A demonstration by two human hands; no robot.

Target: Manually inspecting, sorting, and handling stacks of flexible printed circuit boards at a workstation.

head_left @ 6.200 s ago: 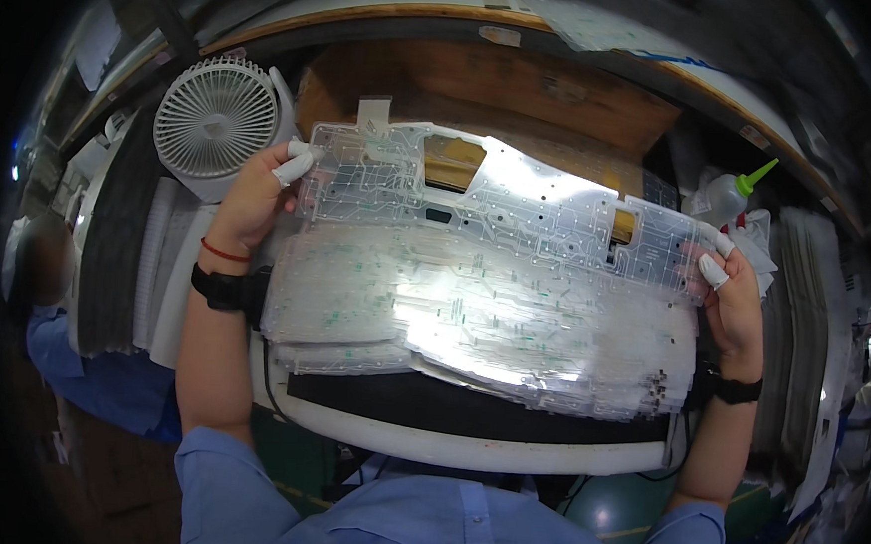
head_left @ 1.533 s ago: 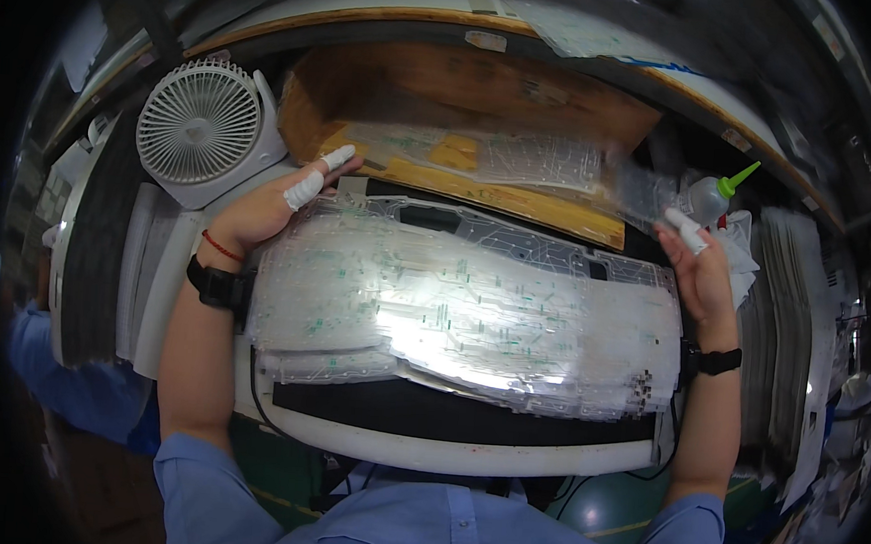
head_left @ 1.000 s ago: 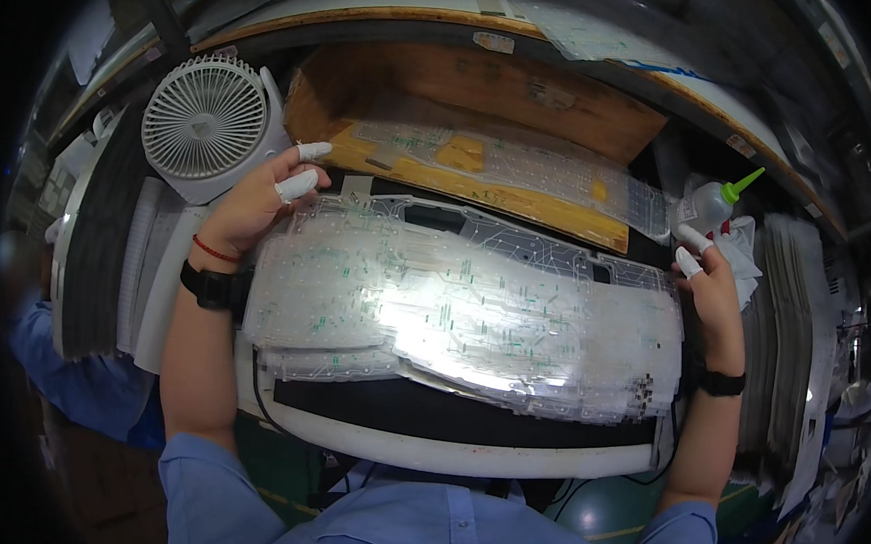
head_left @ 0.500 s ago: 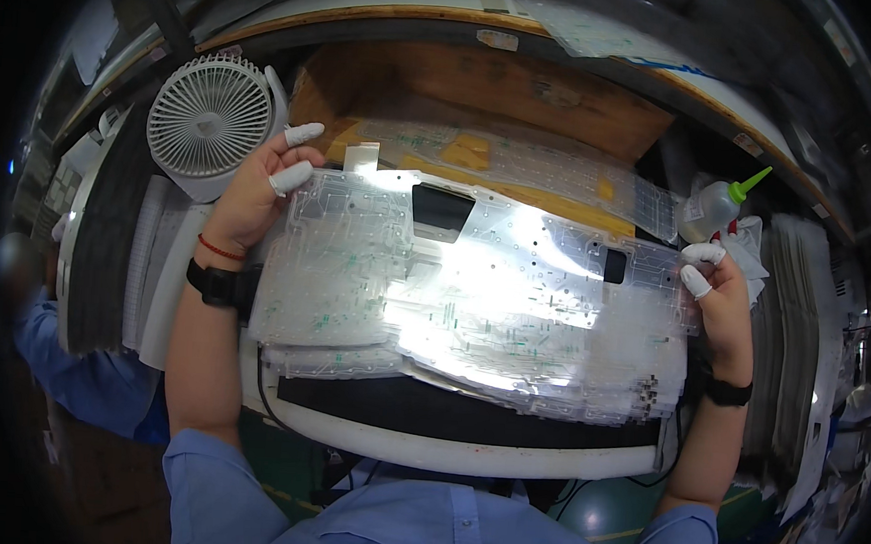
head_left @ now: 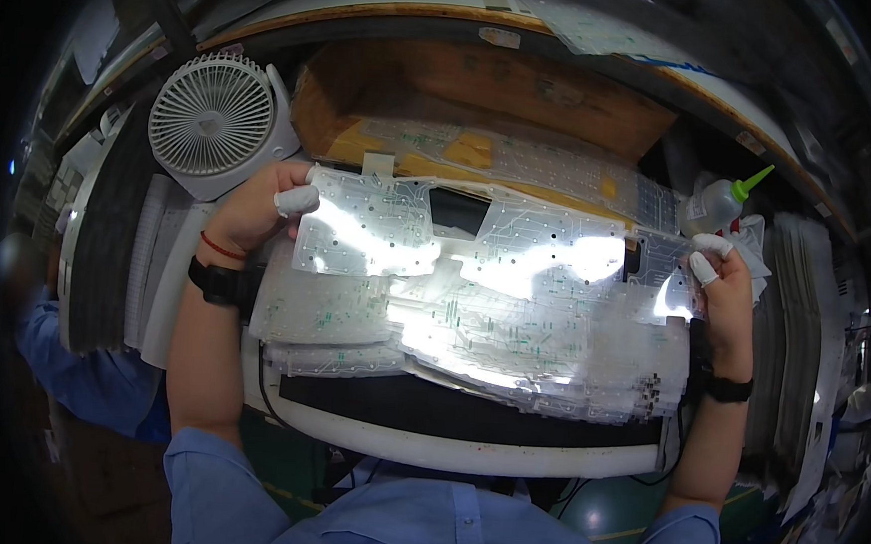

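A clear printed circuit film with rectangular cut-outs spans the space between my hands, glaring with reflected light. My left hand, in white finger cots, pinches its upper left corner. At the right edge, my right hand, also in finger cots, is closed on the film with thumb and finger. Beneath it lies a stack of similar films with green marks, its layers fanned along the near edge. The stack rests on a black surface with a white rounded front edge.
A white fan stands at the far left. Behind the stack, an open wooden box holds more films and yellow strips. A bottle with a green nozzle is at the right. Piles of sheets flank both sides; another person's blue sleeve shows left.
My left hand has closed on the film's left corner and shifted slightly right. The top film has moved right and lifted apart from the stack at its left. My right hand stays nearly in place.
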